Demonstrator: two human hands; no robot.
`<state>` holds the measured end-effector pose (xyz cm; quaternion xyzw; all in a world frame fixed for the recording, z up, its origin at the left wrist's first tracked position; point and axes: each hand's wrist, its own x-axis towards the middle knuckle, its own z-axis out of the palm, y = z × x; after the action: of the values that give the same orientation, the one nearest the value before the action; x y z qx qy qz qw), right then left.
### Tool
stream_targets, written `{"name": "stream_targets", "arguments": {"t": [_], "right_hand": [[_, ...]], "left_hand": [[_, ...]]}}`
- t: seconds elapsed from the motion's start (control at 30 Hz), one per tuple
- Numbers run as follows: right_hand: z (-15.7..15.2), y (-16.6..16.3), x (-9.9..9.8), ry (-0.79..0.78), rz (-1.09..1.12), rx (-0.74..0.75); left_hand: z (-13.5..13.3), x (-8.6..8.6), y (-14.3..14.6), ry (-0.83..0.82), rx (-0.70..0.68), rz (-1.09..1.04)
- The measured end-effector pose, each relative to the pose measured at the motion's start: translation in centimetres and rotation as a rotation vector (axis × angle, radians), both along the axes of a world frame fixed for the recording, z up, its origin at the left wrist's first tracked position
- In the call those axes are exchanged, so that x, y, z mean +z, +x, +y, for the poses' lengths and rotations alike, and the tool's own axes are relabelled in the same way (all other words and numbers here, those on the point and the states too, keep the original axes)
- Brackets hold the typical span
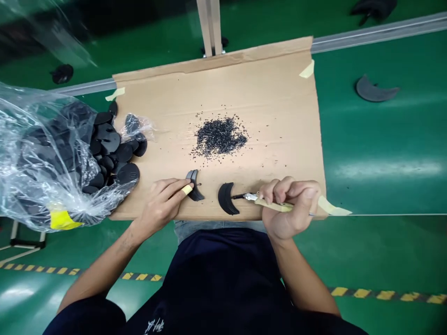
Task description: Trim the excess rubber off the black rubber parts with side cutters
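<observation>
My left hand pinches a black crescent-shaped rubber piece at the near edge of a cardboard sheet; its index finger wears yellow tape. In a closed fist, my right hand grips a small knife with a pale wooden handle. The knife's dark tip touches a second black crescent piece lying flat on the cardboard between the hands.
A pile of black shavings lies mid-cardboard. A clear plastic bag spilling several black round pieces sits at the left. Another crescent piece lies on the green table at right. A wooden post stands behind.
</observation>
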<state>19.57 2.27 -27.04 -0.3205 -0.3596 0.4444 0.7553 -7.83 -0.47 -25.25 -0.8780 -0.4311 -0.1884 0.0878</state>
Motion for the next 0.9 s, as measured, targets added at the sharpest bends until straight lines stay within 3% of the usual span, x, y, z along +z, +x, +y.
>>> {"name": "stream_targets", "arguments": {"t": [0.1,0.23,0.33,0.63,0.9], "right_hand": [[0.3,0.3,0.2,0.000,-0.030,0.029],[0.8,0.7,0.9,0.032,-0.124,0.085],[0.7,0.7,1.7,0.094,-0.171,0.088],[0.4,-0.9,1.6,0.116,-0.303,0.086],[0.6,-0.4,2.3,0.104,-0.379,0.187]], "left_hand": [[-1.3,-1.2,1.8,0.045,0.066,-0.075],[-1.5,-1.3,6.9,-0.036,-0.098,-0.154],[-1.0,-1.3,9.1,-0.127,-0.127,-0.136],[-1.0,-1.6,9.1,-0.137,-0.108,-0.167],[-0.9,-1.3,9.1,-0.148,-0.132,-0.185]]}}
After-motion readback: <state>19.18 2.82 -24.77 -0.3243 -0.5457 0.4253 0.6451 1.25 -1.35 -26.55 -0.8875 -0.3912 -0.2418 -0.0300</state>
